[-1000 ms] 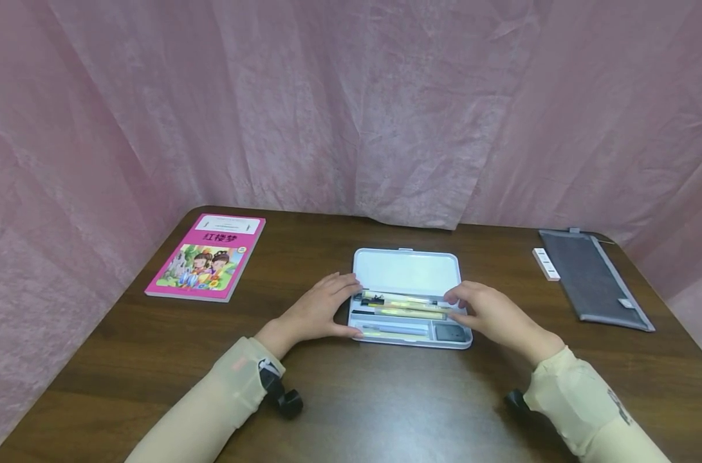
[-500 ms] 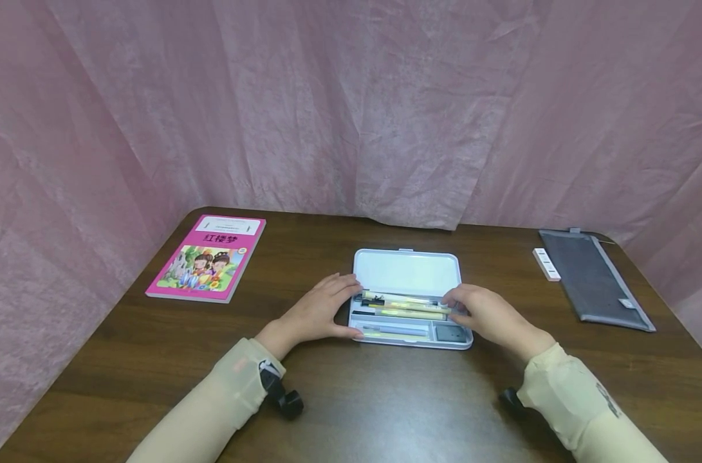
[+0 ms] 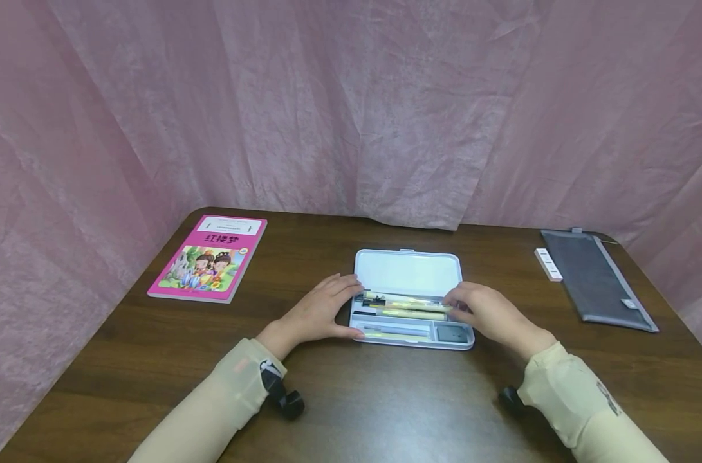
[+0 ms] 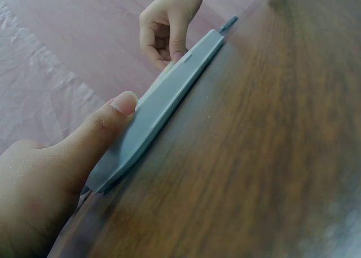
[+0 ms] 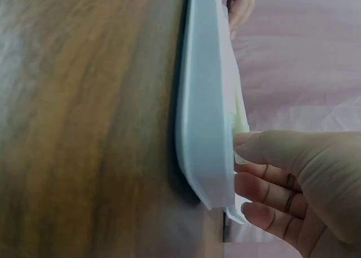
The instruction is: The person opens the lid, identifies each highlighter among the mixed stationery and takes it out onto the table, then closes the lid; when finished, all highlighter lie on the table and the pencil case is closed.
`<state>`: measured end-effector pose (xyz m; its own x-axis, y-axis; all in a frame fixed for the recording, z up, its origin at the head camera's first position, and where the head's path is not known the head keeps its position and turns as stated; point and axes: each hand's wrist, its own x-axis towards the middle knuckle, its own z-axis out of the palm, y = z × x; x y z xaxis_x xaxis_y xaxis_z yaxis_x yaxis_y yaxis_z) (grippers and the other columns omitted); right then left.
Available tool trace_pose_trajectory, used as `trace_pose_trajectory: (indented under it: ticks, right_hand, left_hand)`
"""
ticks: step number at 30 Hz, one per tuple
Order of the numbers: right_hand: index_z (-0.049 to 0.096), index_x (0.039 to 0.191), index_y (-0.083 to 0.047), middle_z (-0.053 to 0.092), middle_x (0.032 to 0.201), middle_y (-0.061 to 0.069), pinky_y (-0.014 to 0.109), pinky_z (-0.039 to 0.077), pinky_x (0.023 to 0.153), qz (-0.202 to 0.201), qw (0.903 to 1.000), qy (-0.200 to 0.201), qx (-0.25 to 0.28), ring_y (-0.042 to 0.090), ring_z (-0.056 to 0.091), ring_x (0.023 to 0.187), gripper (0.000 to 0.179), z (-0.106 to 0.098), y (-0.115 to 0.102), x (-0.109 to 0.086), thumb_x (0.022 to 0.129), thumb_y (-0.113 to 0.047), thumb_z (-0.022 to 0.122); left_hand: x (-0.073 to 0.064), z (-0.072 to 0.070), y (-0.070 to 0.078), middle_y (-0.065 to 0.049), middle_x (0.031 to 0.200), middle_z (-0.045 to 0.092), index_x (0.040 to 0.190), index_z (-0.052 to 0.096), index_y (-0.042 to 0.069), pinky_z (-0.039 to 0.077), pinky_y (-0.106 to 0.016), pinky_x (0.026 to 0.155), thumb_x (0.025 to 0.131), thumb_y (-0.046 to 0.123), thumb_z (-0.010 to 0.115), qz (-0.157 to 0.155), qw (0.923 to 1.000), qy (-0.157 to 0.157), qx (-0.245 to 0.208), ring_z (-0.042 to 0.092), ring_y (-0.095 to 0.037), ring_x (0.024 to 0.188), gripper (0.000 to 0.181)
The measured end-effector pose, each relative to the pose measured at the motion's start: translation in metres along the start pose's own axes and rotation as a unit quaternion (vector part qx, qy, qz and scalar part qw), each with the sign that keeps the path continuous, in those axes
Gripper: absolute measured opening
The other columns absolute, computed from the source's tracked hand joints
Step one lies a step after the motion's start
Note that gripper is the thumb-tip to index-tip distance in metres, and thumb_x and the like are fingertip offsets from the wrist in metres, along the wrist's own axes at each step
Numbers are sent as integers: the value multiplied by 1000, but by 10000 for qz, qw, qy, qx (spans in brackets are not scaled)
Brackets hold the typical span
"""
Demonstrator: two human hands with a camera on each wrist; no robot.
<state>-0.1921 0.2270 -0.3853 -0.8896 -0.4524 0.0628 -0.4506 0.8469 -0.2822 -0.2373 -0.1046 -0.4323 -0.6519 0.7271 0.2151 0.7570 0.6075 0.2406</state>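
A pale blue pencil case (image 3: 407, 272) lies with its lid folded back in the middle of the table. Several pale yellow pens (image 3: 413, 315) with dark parts fill its upper tray, and a dark grey block (image 3: 452, 333) sits in the front right compartment. My left hand (image 3: 322, 312) grips the case's left end, thumb at the front corner and fingers near the hinge. At the right end, my right hand (image 3: 492, 315) pinches the tip of a pen; in the right wrist view the thumb (image 5: 265, 148) is against the yellowish pen end (image 5: 241, 120).
To the left lies a pink book (image 3: 212, 257) with a cartoon cover. A grey mesh pouch (image 3: 596, 280) and a small white box (image 3: 548, 264) lie at the right. Behind the brown wooden table (image 3: 339, 411) hangs a pink curtain (image 3: 304, 116).
My right hand has shifted slightly left, its fingers drawing together at the pen's end. The left hand stays on the case.
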Motion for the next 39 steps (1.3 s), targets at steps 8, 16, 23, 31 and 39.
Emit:
trace_pose_trajectory:
  ticks: [8,16,23,31,39]
  right_hand:
    - [71,103,-10,71,97,2,41,56,83,-60,10000,67,5,15,63,88,17,-10,-2,-1,86,-12,70]
    - [72,98,-10,68,89,0,35,56,73,-212,9992,300,-155,10,60,79,13,-26,-3,-6,85,-9,70]
    - [72,97,-11,67,88,-2,32,54,71,-178,9984,421,-319,9,57,77,11,-39,-1,-11,86,-9,70]
    - [71,96,-14,64,84,-5,27,49,64,0,9985,465,-303,7,54,74,12,-53,4,-21,85,-10,71]
    - [71,94,-12,64,83,-5,24,46,60,25,9966,725,-401,7,54,72,11,-61,18,-34,84,-9,71]
  left_hand:
    - [0,-1,0,-6,147,46,139,48,11,22,-40,122,74,65,69,-39,10000,-54,10,37,-20,141,87]
    - [0,1,-1,-5,148,46,140,48,13,23,-40,122,74,67,68,-78,9999,-102,-53,36,-20,142,87]
    - [0,1,-2,-5,149,45,140,47,14,23,-41,121,74,69,66,-90,9999,-95,-57,36,-20,142,88]
    - [-1,0,-2,-5,149,44,140,47,14,24,-42,121,75,68,67,-104,9999,-104,-85,36,-20,142,87]
    - [-1,0,0,-5,149,45,140,47,13,23,-42,121,75,66,68,-75,9999,-95,-44,36,-20,142,87]
